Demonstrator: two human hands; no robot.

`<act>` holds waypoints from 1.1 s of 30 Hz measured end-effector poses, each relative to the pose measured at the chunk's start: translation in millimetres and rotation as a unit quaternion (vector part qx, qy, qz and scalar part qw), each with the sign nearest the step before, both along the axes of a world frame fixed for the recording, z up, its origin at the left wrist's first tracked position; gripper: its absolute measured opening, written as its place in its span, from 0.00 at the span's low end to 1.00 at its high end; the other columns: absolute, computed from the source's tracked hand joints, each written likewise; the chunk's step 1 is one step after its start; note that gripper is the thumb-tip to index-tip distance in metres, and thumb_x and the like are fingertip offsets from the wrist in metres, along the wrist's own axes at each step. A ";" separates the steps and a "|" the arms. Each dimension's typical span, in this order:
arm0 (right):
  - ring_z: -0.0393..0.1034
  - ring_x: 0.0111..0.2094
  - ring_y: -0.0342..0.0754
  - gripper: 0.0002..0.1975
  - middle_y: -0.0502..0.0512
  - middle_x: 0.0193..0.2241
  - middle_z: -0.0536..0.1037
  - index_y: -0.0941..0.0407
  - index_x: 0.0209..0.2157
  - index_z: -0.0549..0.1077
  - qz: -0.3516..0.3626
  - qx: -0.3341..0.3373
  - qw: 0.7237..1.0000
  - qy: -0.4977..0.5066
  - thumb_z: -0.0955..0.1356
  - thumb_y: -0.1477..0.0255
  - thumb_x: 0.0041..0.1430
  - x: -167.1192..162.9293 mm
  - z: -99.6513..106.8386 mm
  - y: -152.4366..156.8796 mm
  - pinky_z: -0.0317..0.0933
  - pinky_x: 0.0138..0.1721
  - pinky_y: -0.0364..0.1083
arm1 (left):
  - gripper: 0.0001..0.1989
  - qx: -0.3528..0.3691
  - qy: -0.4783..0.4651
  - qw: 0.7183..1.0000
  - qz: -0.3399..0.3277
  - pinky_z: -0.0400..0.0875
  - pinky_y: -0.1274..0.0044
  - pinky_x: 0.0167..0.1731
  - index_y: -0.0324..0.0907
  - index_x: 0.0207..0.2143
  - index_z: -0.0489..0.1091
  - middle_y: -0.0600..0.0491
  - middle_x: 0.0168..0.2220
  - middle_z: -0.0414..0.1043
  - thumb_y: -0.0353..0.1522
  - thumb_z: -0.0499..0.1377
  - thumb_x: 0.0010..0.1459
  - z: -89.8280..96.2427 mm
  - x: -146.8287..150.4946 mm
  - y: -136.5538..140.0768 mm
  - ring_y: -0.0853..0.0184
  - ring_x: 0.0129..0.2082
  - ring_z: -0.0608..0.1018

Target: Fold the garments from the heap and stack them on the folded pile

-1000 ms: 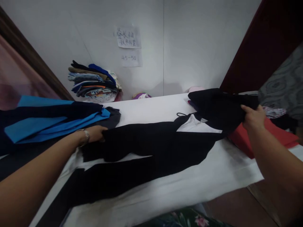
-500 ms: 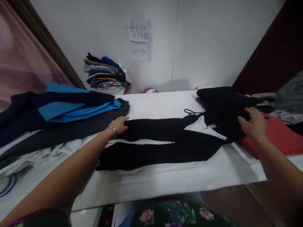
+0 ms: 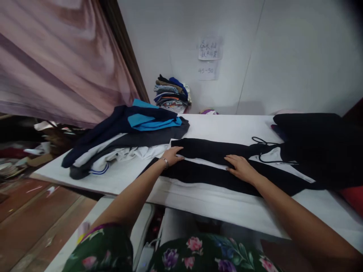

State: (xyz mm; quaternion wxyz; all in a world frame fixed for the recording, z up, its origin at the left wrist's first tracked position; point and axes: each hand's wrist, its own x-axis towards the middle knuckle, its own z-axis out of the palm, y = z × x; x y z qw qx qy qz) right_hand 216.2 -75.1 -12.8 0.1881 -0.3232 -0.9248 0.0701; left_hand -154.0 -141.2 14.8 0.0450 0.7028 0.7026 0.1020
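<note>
A black garment [image 3: 207,149] with a dark drawstring lies on the white table, two long strips of it stretching left side by side. Near the left end of the upper strip, my left hand [image 3: 172,156] rests on the cloth, fingers stretched out and apart. My right hand [image 3: 241,169] lies open across the inner edges of the two strips, fingers spread on the fabric. To the right, the garment widens around a pale gap with a tag and merges visually with dark cloth there.
Blue and navy clothing [image 3: 153,119] lies over grey and white garments on the left of the table [image 3: 224,126]. Against the wall stands a stack of folded clothes [image 3: 171,94]. A red cloth [image 3: 353,198] shows at the right edge. Handwritten papers [image 3: 210,49] hang on the wall.
The view has turned left. My right hand has left the garment's wide right part and come to its middle. My left hand is still by the strips' left end.
</note>
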 end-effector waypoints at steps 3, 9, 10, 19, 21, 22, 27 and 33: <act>0.65 0.56 0.57 0.20 0.61 0.53 0.72 0.54 0.52 0.72 0.002 0.000 1.000 0.025 0.63 0.64 0.60 4.4 -14.7 5.4 0.60 0.55 0.59 | 0.22 0.017 0.026 1.000 0.003 0.62 0.72 0.55 0.44 0.54 0.68 0.49 0.55 0.69 0.37 0.59 0.56 1.6 8.3 -2.1 0.62 0.55 0.70; 0.63 0.57 0.55 0.19 0.59 0.52 0.73 0.54 0.53 0.71 0.007 0.065 0.989 0.132 0.60 0.71 0.61 15.6 -25.8 -1.2 0.57 0.57 0.60 | 0.13 0.058 0.051 0.997 0.009 0.56 0.65 0.57 0.45 0.44 0.73 0.50 0.49 0.73 0.30 0.52 0.60 22.9 14.1 -3.4 0.62 0.50 0.73; 0.63 0.57 0.55 0.20 0.59 0.53 0.73 0.53 0.52 0.71 0.018 0.075 0.989 0.126 0.60 0.73 0.60 16.1 -25.8 -3.4 0.55 0.58 0.61 | 0.13 0.077 0.057 0.995 0.008 0.53 0.64 0.58 0.44 0.44 0.73 0.49 0.49 0.73 0.29 0.51 0.60 24.4 13.4 -6.1 0.62 0.51 0.72; 0.68 0.53 0.56 0.21 0.59 0.50 0.75 0.54 0.47 0.75 0.047 0.066 0.996 0.049 0.60 0.78 0.54 12.3 -28.6 -12.3 0.56 0.55 0.64 | 0.15 0.052 0.002 0.999 0.018 0.67 0.74 0.50 0.43 0.41 0.74 0.52 0.46 0.74 0.24 0.55 0.52 3.1 5.6 -32.4 0.64 0.46 0.75; 0.67 0.54 0.56 0.21 0.59 0.50 0.75 0.54 0.47 0.75 0.048 0.069 0.995 0.051 0.60 0.78 0.54 11.9 -27.3 -14.0 0.56 0.55 0.65 | 0.17 0.056 -0.012 0.998 0.036 0.68 0.76 0.48 0.44 0.42 0.74 0.54 0.45 0.75 0.24 0.55 0.50 8.4 4.8 -29.5 0.65 0.44 0.76; 0.67 0.54 0.57 0.20 0.59 0.50 0.75 0.53 0.46 0.75 0.048 0.069 0.995 0.052 0.61 0.77 0.55 11.5 -26.1 -15.3 0.56 0.55 0.65 | 0.18 0.061 -0.019 0.997 0.047 0.69 0.76 0.47 0.45 0.44 0.74 0.54 0.45 0.75 0.25 0.55 0.51 12.7 5.2 -26.3 0.65 0.44 0.76; 0.69 0.51 0.58 0.13 0.59 0.47 0.77 0.52 0.41 0.78 0.041 0.061 0.995 0.071 0.64 0.67 0.60 4.9 -13.3 -25.7 0.58 0.53 0.63 | 0.16 0.109 -0.041 0.992 0.056 0.64 0.72 0.54 0.42 0.48 0.71 0.50 0.51 0.72 0.33 0.51 0.60 30.3 18.0 7.4 0.62 0.51 0.72; 0.74 0.39 0.49 0.16 0.54 0.35 0.80 0.53 0.27 0.76 0.023 -0.021 0.994 0.103 0.61 0.66 0.64 -6.9 14.9 -21.8 0.65 0.44 0.50 | 0.24 0.028 0.044 0.998 0.038 0.49 0.57 0.60 0.41 0.58 0.61 0.42 0.64 0.55 0.41 0.50 0.62 6.4 35.7 45.5 0.54 0.65 0.54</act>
